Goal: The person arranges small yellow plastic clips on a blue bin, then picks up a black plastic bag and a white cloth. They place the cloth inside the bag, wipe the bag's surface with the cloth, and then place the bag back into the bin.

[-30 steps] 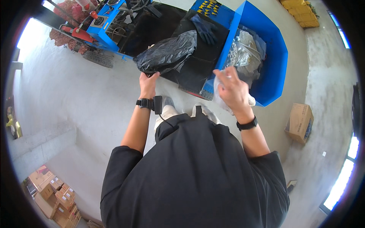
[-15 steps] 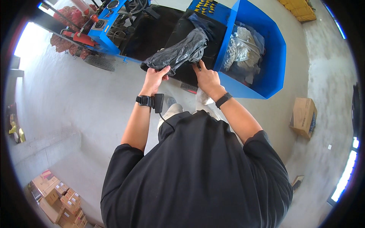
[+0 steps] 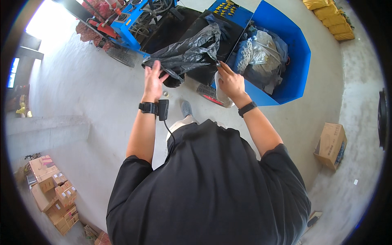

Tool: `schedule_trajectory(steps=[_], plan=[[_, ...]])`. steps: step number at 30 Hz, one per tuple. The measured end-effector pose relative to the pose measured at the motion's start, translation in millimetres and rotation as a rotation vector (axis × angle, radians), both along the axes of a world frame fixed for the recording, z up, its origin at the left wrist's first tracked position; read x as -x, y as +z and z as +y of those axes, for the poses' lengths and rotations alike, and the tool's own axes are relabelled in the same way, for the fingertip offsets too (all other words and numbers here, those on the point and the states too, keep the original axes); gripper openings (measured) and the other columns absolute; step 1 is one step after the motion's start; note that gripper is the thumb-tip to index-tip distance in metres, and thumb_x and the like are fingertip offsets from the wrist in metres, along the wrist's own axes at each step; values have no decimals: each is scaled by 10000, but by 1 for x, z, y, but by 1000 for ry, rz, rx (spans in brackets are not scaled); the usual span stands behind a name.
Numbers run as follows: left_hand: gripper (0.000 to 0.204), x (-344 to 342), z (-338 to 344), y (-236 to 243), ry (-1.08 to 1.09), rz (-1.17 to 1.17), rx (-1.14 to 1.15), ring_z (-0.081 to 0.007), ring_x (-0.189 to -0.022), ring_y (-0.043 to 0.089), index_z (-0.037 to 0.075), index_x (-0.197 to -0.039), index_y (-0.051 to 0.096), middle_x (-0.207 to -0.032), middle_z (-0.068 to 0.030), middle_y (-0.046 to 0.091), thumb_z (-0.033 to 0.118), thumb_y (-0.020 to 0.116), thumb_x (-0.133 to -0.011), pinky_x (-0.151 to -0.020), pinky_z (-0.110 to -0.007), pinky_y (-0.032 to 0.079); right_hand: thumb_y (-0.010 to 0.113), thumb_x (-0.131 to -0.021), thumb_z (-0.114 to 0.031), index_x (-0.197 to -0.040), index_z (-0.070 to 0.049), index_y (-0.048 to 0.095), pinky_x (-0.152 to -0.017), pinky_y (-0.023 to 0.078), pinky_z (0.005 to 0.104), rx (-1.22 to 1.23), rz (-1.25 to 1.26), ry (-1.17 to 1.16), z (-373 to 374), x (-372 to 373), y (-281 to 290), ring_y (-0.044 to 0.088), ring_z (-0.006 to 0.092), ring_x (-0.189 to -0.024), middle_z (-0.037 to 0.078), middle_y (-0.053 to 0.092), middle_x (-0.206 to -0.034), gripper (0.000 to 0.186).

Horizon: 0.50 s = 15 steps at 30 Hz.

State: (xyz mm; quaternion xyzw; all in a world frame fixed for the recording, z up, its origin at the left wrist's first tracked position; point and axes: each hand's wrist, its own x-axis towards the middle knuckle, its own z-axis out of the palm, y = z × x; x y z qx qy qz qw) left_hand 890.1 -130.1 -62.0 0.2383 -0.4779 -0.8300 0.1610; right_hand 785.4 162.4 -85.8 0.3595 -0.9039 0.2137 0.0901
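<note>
A crumpled black plastic bag [image 3: 185, 48] stretches across the black top [image 3: 198, 30] of a blue wheeled machine in front of me. My left hand [image 3: 153, 81] is at the bag's left end, its fingers spread against the underside of the plastic. At the bag's right end, my right hand [image 3: 232, 83] pinches the edge between thumb and fingers. Behind the bag lies a dark blue cloth-like piece [image 3: 220, 25], partly covered. Just right of my right hand stands a blue bin [image 3: 297, 61], holding clear plastic and a pale bundle [image 3: 263, 51].
Levers and hoses sit on the blue machine frame [image 3: 126, 30], with a black tyre [image 3: 120, 57] below. Yellow-black small parts [image 3: 226, 8] lie in a blue tray. Cartons stand at right [image 3: 328, 143] and lower left [image 3: 55, 192]; yellow sacks [image 3: 330, 18] are far right.
The bag has been drawn out wider. My left hand has moved left and opened its grip, fingers now spread. My right hand has shifted slightly right, and the view has turned a little.
</note>
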Motion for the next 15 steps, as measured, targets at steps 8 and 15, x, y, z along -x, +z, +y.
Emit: schedule_trajectory(steps=[8,15], plan=[[461,16,42,-52,132,-315,300,-156,-1042,612,114,-1285,531,-1182,-16,650,110,760,-885,-824,-350,491,715,-759,-98,-1231,-96,693,-771,607,415,264,-8,-11,21,-13,22,727,318,-949,67,637,-1396,472],[188,39,28,-36,339,-107,327,-75,-806,575,68,-1143,707,-931,16,659,43,648,-966,-672,-247,459,718,-750,-89,-1307,-106,682,-807,601,401,248,-39,-175,41,2,21,718,337,-986,101,654,-1371,558]])
